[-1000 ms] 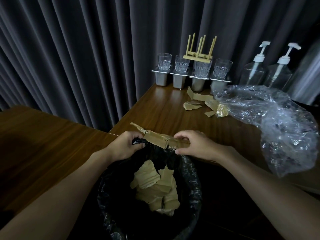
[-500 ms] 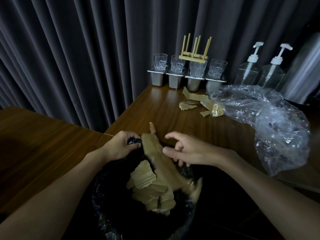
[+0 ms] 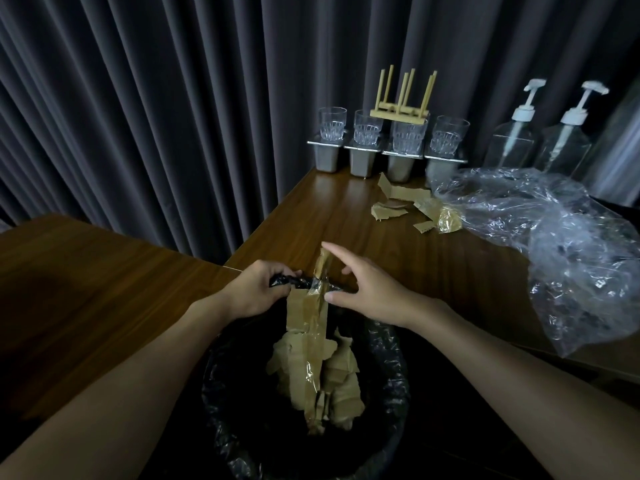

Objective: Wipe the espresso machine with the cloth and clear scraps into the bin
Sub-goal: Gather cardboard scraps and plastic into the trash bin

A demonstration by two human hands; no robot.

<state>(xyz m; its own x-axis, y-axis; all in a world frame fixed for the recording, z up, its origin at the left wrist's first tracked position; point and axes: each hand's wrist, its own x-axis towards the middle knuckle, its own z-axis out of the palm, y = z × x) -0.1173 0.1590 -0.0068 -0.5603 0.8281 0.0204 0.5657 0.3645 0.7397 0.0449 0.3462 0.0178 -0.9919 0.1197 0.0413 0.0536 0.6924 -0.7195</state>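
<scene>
A bin with a black liner stands below the wooden counter's edge, holding several torn cardboard pieces. A long taped cardboard strip hangs upright into it, its top leaning on the rim. My left hand grips the liner's far rim. My right hand hovers just right of the strip's top, fingers spread, holding nothing. More cardboard scraps lie on the counter farther back. No espresso machine or cloth is in view.
A crumpled clear plastic bag sprawls over the counter's right side. Several glasses on metal containers, a small wooden rack and two pump bottles line the back by a dark curtain. A second wooden table lies left.
The cardboard strip went from level across the rim to hanging down into the bin. My right hand let go of it and opened; my left hand stayed on the liner.
</scene>
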